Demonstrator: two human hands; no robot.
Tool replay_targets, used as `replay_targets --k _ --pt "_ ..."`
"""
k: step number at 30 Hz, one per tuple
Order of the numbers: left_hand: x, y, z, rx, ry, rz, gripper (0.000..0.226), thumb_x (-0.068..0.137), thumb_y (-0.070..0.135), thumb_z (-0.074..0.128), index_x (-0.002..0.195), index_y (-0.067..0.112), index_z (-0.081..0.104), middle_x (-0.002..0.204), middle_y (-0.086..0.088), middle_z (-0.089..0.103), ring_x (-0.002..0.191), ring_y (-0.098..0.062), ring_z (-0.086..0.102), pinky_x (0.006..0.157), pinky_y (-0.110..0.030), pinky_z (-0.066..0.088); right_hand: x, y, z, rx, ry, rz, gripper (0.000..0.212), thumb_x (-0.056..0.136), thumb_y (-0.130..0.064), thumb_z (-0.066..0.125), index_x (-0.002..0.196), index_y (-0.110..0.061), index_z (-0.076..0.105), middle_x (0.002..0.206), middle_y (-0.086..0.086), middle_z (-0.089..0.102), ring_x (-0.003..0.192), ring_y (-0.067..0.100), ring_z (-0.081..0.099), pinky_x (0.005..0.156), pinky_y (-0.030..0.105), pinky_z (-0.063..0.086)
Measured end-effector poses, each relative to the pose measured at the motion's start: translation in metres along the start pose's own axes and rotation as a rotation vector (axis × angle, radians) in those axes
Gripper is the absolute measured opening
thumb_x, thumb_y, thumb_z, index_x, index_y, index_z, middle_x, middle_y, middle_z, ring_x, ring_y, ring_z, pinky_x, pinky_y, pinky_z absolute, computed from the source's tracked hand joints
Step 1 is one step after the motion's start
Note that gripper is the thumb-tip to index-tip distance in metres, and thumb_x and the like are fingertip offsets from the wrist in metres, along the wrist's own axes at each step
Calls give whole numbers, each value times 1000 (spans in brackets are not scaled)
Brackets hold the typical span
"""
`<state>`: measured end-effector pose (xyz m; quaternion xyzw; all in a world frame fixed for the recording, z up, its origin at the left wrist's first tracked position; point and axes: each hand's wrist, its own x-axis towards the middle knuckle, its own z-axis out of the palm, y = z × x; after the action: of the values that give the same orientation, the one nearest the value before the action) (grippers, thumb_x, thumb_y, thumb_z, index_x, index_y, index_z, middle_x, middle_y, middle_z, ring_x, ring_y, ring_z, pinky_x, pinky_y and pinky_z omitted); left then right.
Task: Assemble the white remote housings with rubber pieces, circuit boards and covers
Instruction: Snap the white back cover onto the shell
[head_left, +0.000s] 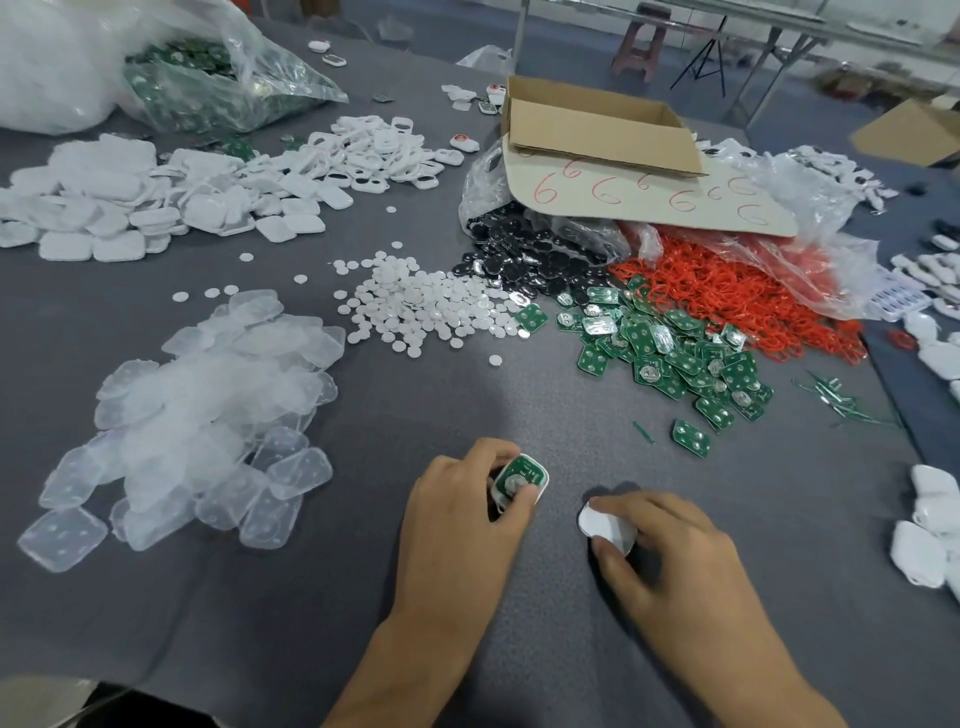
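My left hand (462, 514) grips a white remote housing (537, 478) with a green circuit board (514, 480) seated in it, thumb pressing on the board. My right hand (670, 551) pinches a white cover (605, 525) between thumb and fingers, just above the grey table and to the right of the housing. Green circuit boards (670, 353) lie heaped ahead on the right. Translucent rubber pieces (208, 410) are piled at the left. White covers (104, 208) and white housings (374, 150) lie at the far left.
White round discs (426, 301), black round parts (524, 254) and red rubber rings (727, 291) spill from plastic bags in the middle. A cardboard box (597, 130) stands behind them. A bag of green boards (208, 83) sits far left. Finished white units (930, 525) lie at the right edge.
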<state>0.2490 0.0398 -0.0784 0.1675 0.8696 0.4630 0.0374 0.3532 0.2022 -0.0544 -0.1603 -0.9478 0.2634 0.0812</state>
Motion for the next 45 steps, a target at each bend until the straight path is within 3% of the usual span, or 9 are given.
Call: replay_targets --k 5,9,14,22,28,31,36,41,45 --pt "1 -5 -2 -94 -34 -6 41 82 45 79 119 45 62 102 21 66 101 2 56 90 -23 48 1 1 -2 -11 5 -28 31 79 -14 81 106 -29 75 103 -18 68 99 9 62 89 11 40" --pt "-2 -5 -1 -37 7 49 63 74 54 83 129 38 57 115 25 53 109 -1 48 94 -18 40 10 -2 -6 -13 36 -102 35 79 -15 81 108 -33 71 103 -32 62 93 -6 56 88 6 39" --pt "-5 -5 0 65 52 145 43 76 39 84 108 40 54 96 26 53 99 -3 45 84 -17 42 27 -7 -10 -20 43 -219 35 82 -15 79 110 -33 69 107 -38 57 99 -6 55 92 11 42" --pt "1 -17 -12 -32 -140 114 66 81 32 81 136 44 46 116 21 60 113 7 47 91 3 28 47 -20 -8 -50 -163 -415 30 91 -19 72 120 -27 70 119 -17 63 113 2 54 101 12 36" --pt "6 -21 -14 -22 -145 138 71 79 39 80 142 36 46 108 25 59 109 0 48 90 -1 32 61 -30 -1 -68 -300 -529 24 99 -25 60 118 -16 71 120 -7 65 115 12 56 102 18 37" --pt "7 -24 -14 -43 -133 134 72 78 35 83 140 37 47 107 24 62 109 1 50 91 -6 37 65 -32 0 -59 -310 -544 25 97 -25 58 112 -13 74 115 -3 69 110 14 59 99 14 36" --pt "9 -26 -14 -75 -167 77 73 78 38 84 138 46 43 113 20 61 113 3 49 92 -6 38 73 -36 0 -128 -301 -572 16 83 -11 77 99 -11 78 97 1 75 92 21 64 84 20 42" --pt "11 -24 -15 -106 -172 55 69 77 37 87 135 40 50 112 19 65 113 7 48 92 -8 40 77 -42 -2 -267 -363 -609 17 76 -7 75 79 -22 68 80 -11 65 81 9 48 71 24 43" --pt "11 -24 -17 -105 -182 55 66 73 31 89 129 41 55 109 21 65 111 8 48 89 -7 37 67 -41 0 -345 -353 -559 23 78 -11 72 87 -29 61 81 -14 57 80 9 46 64 26 44"
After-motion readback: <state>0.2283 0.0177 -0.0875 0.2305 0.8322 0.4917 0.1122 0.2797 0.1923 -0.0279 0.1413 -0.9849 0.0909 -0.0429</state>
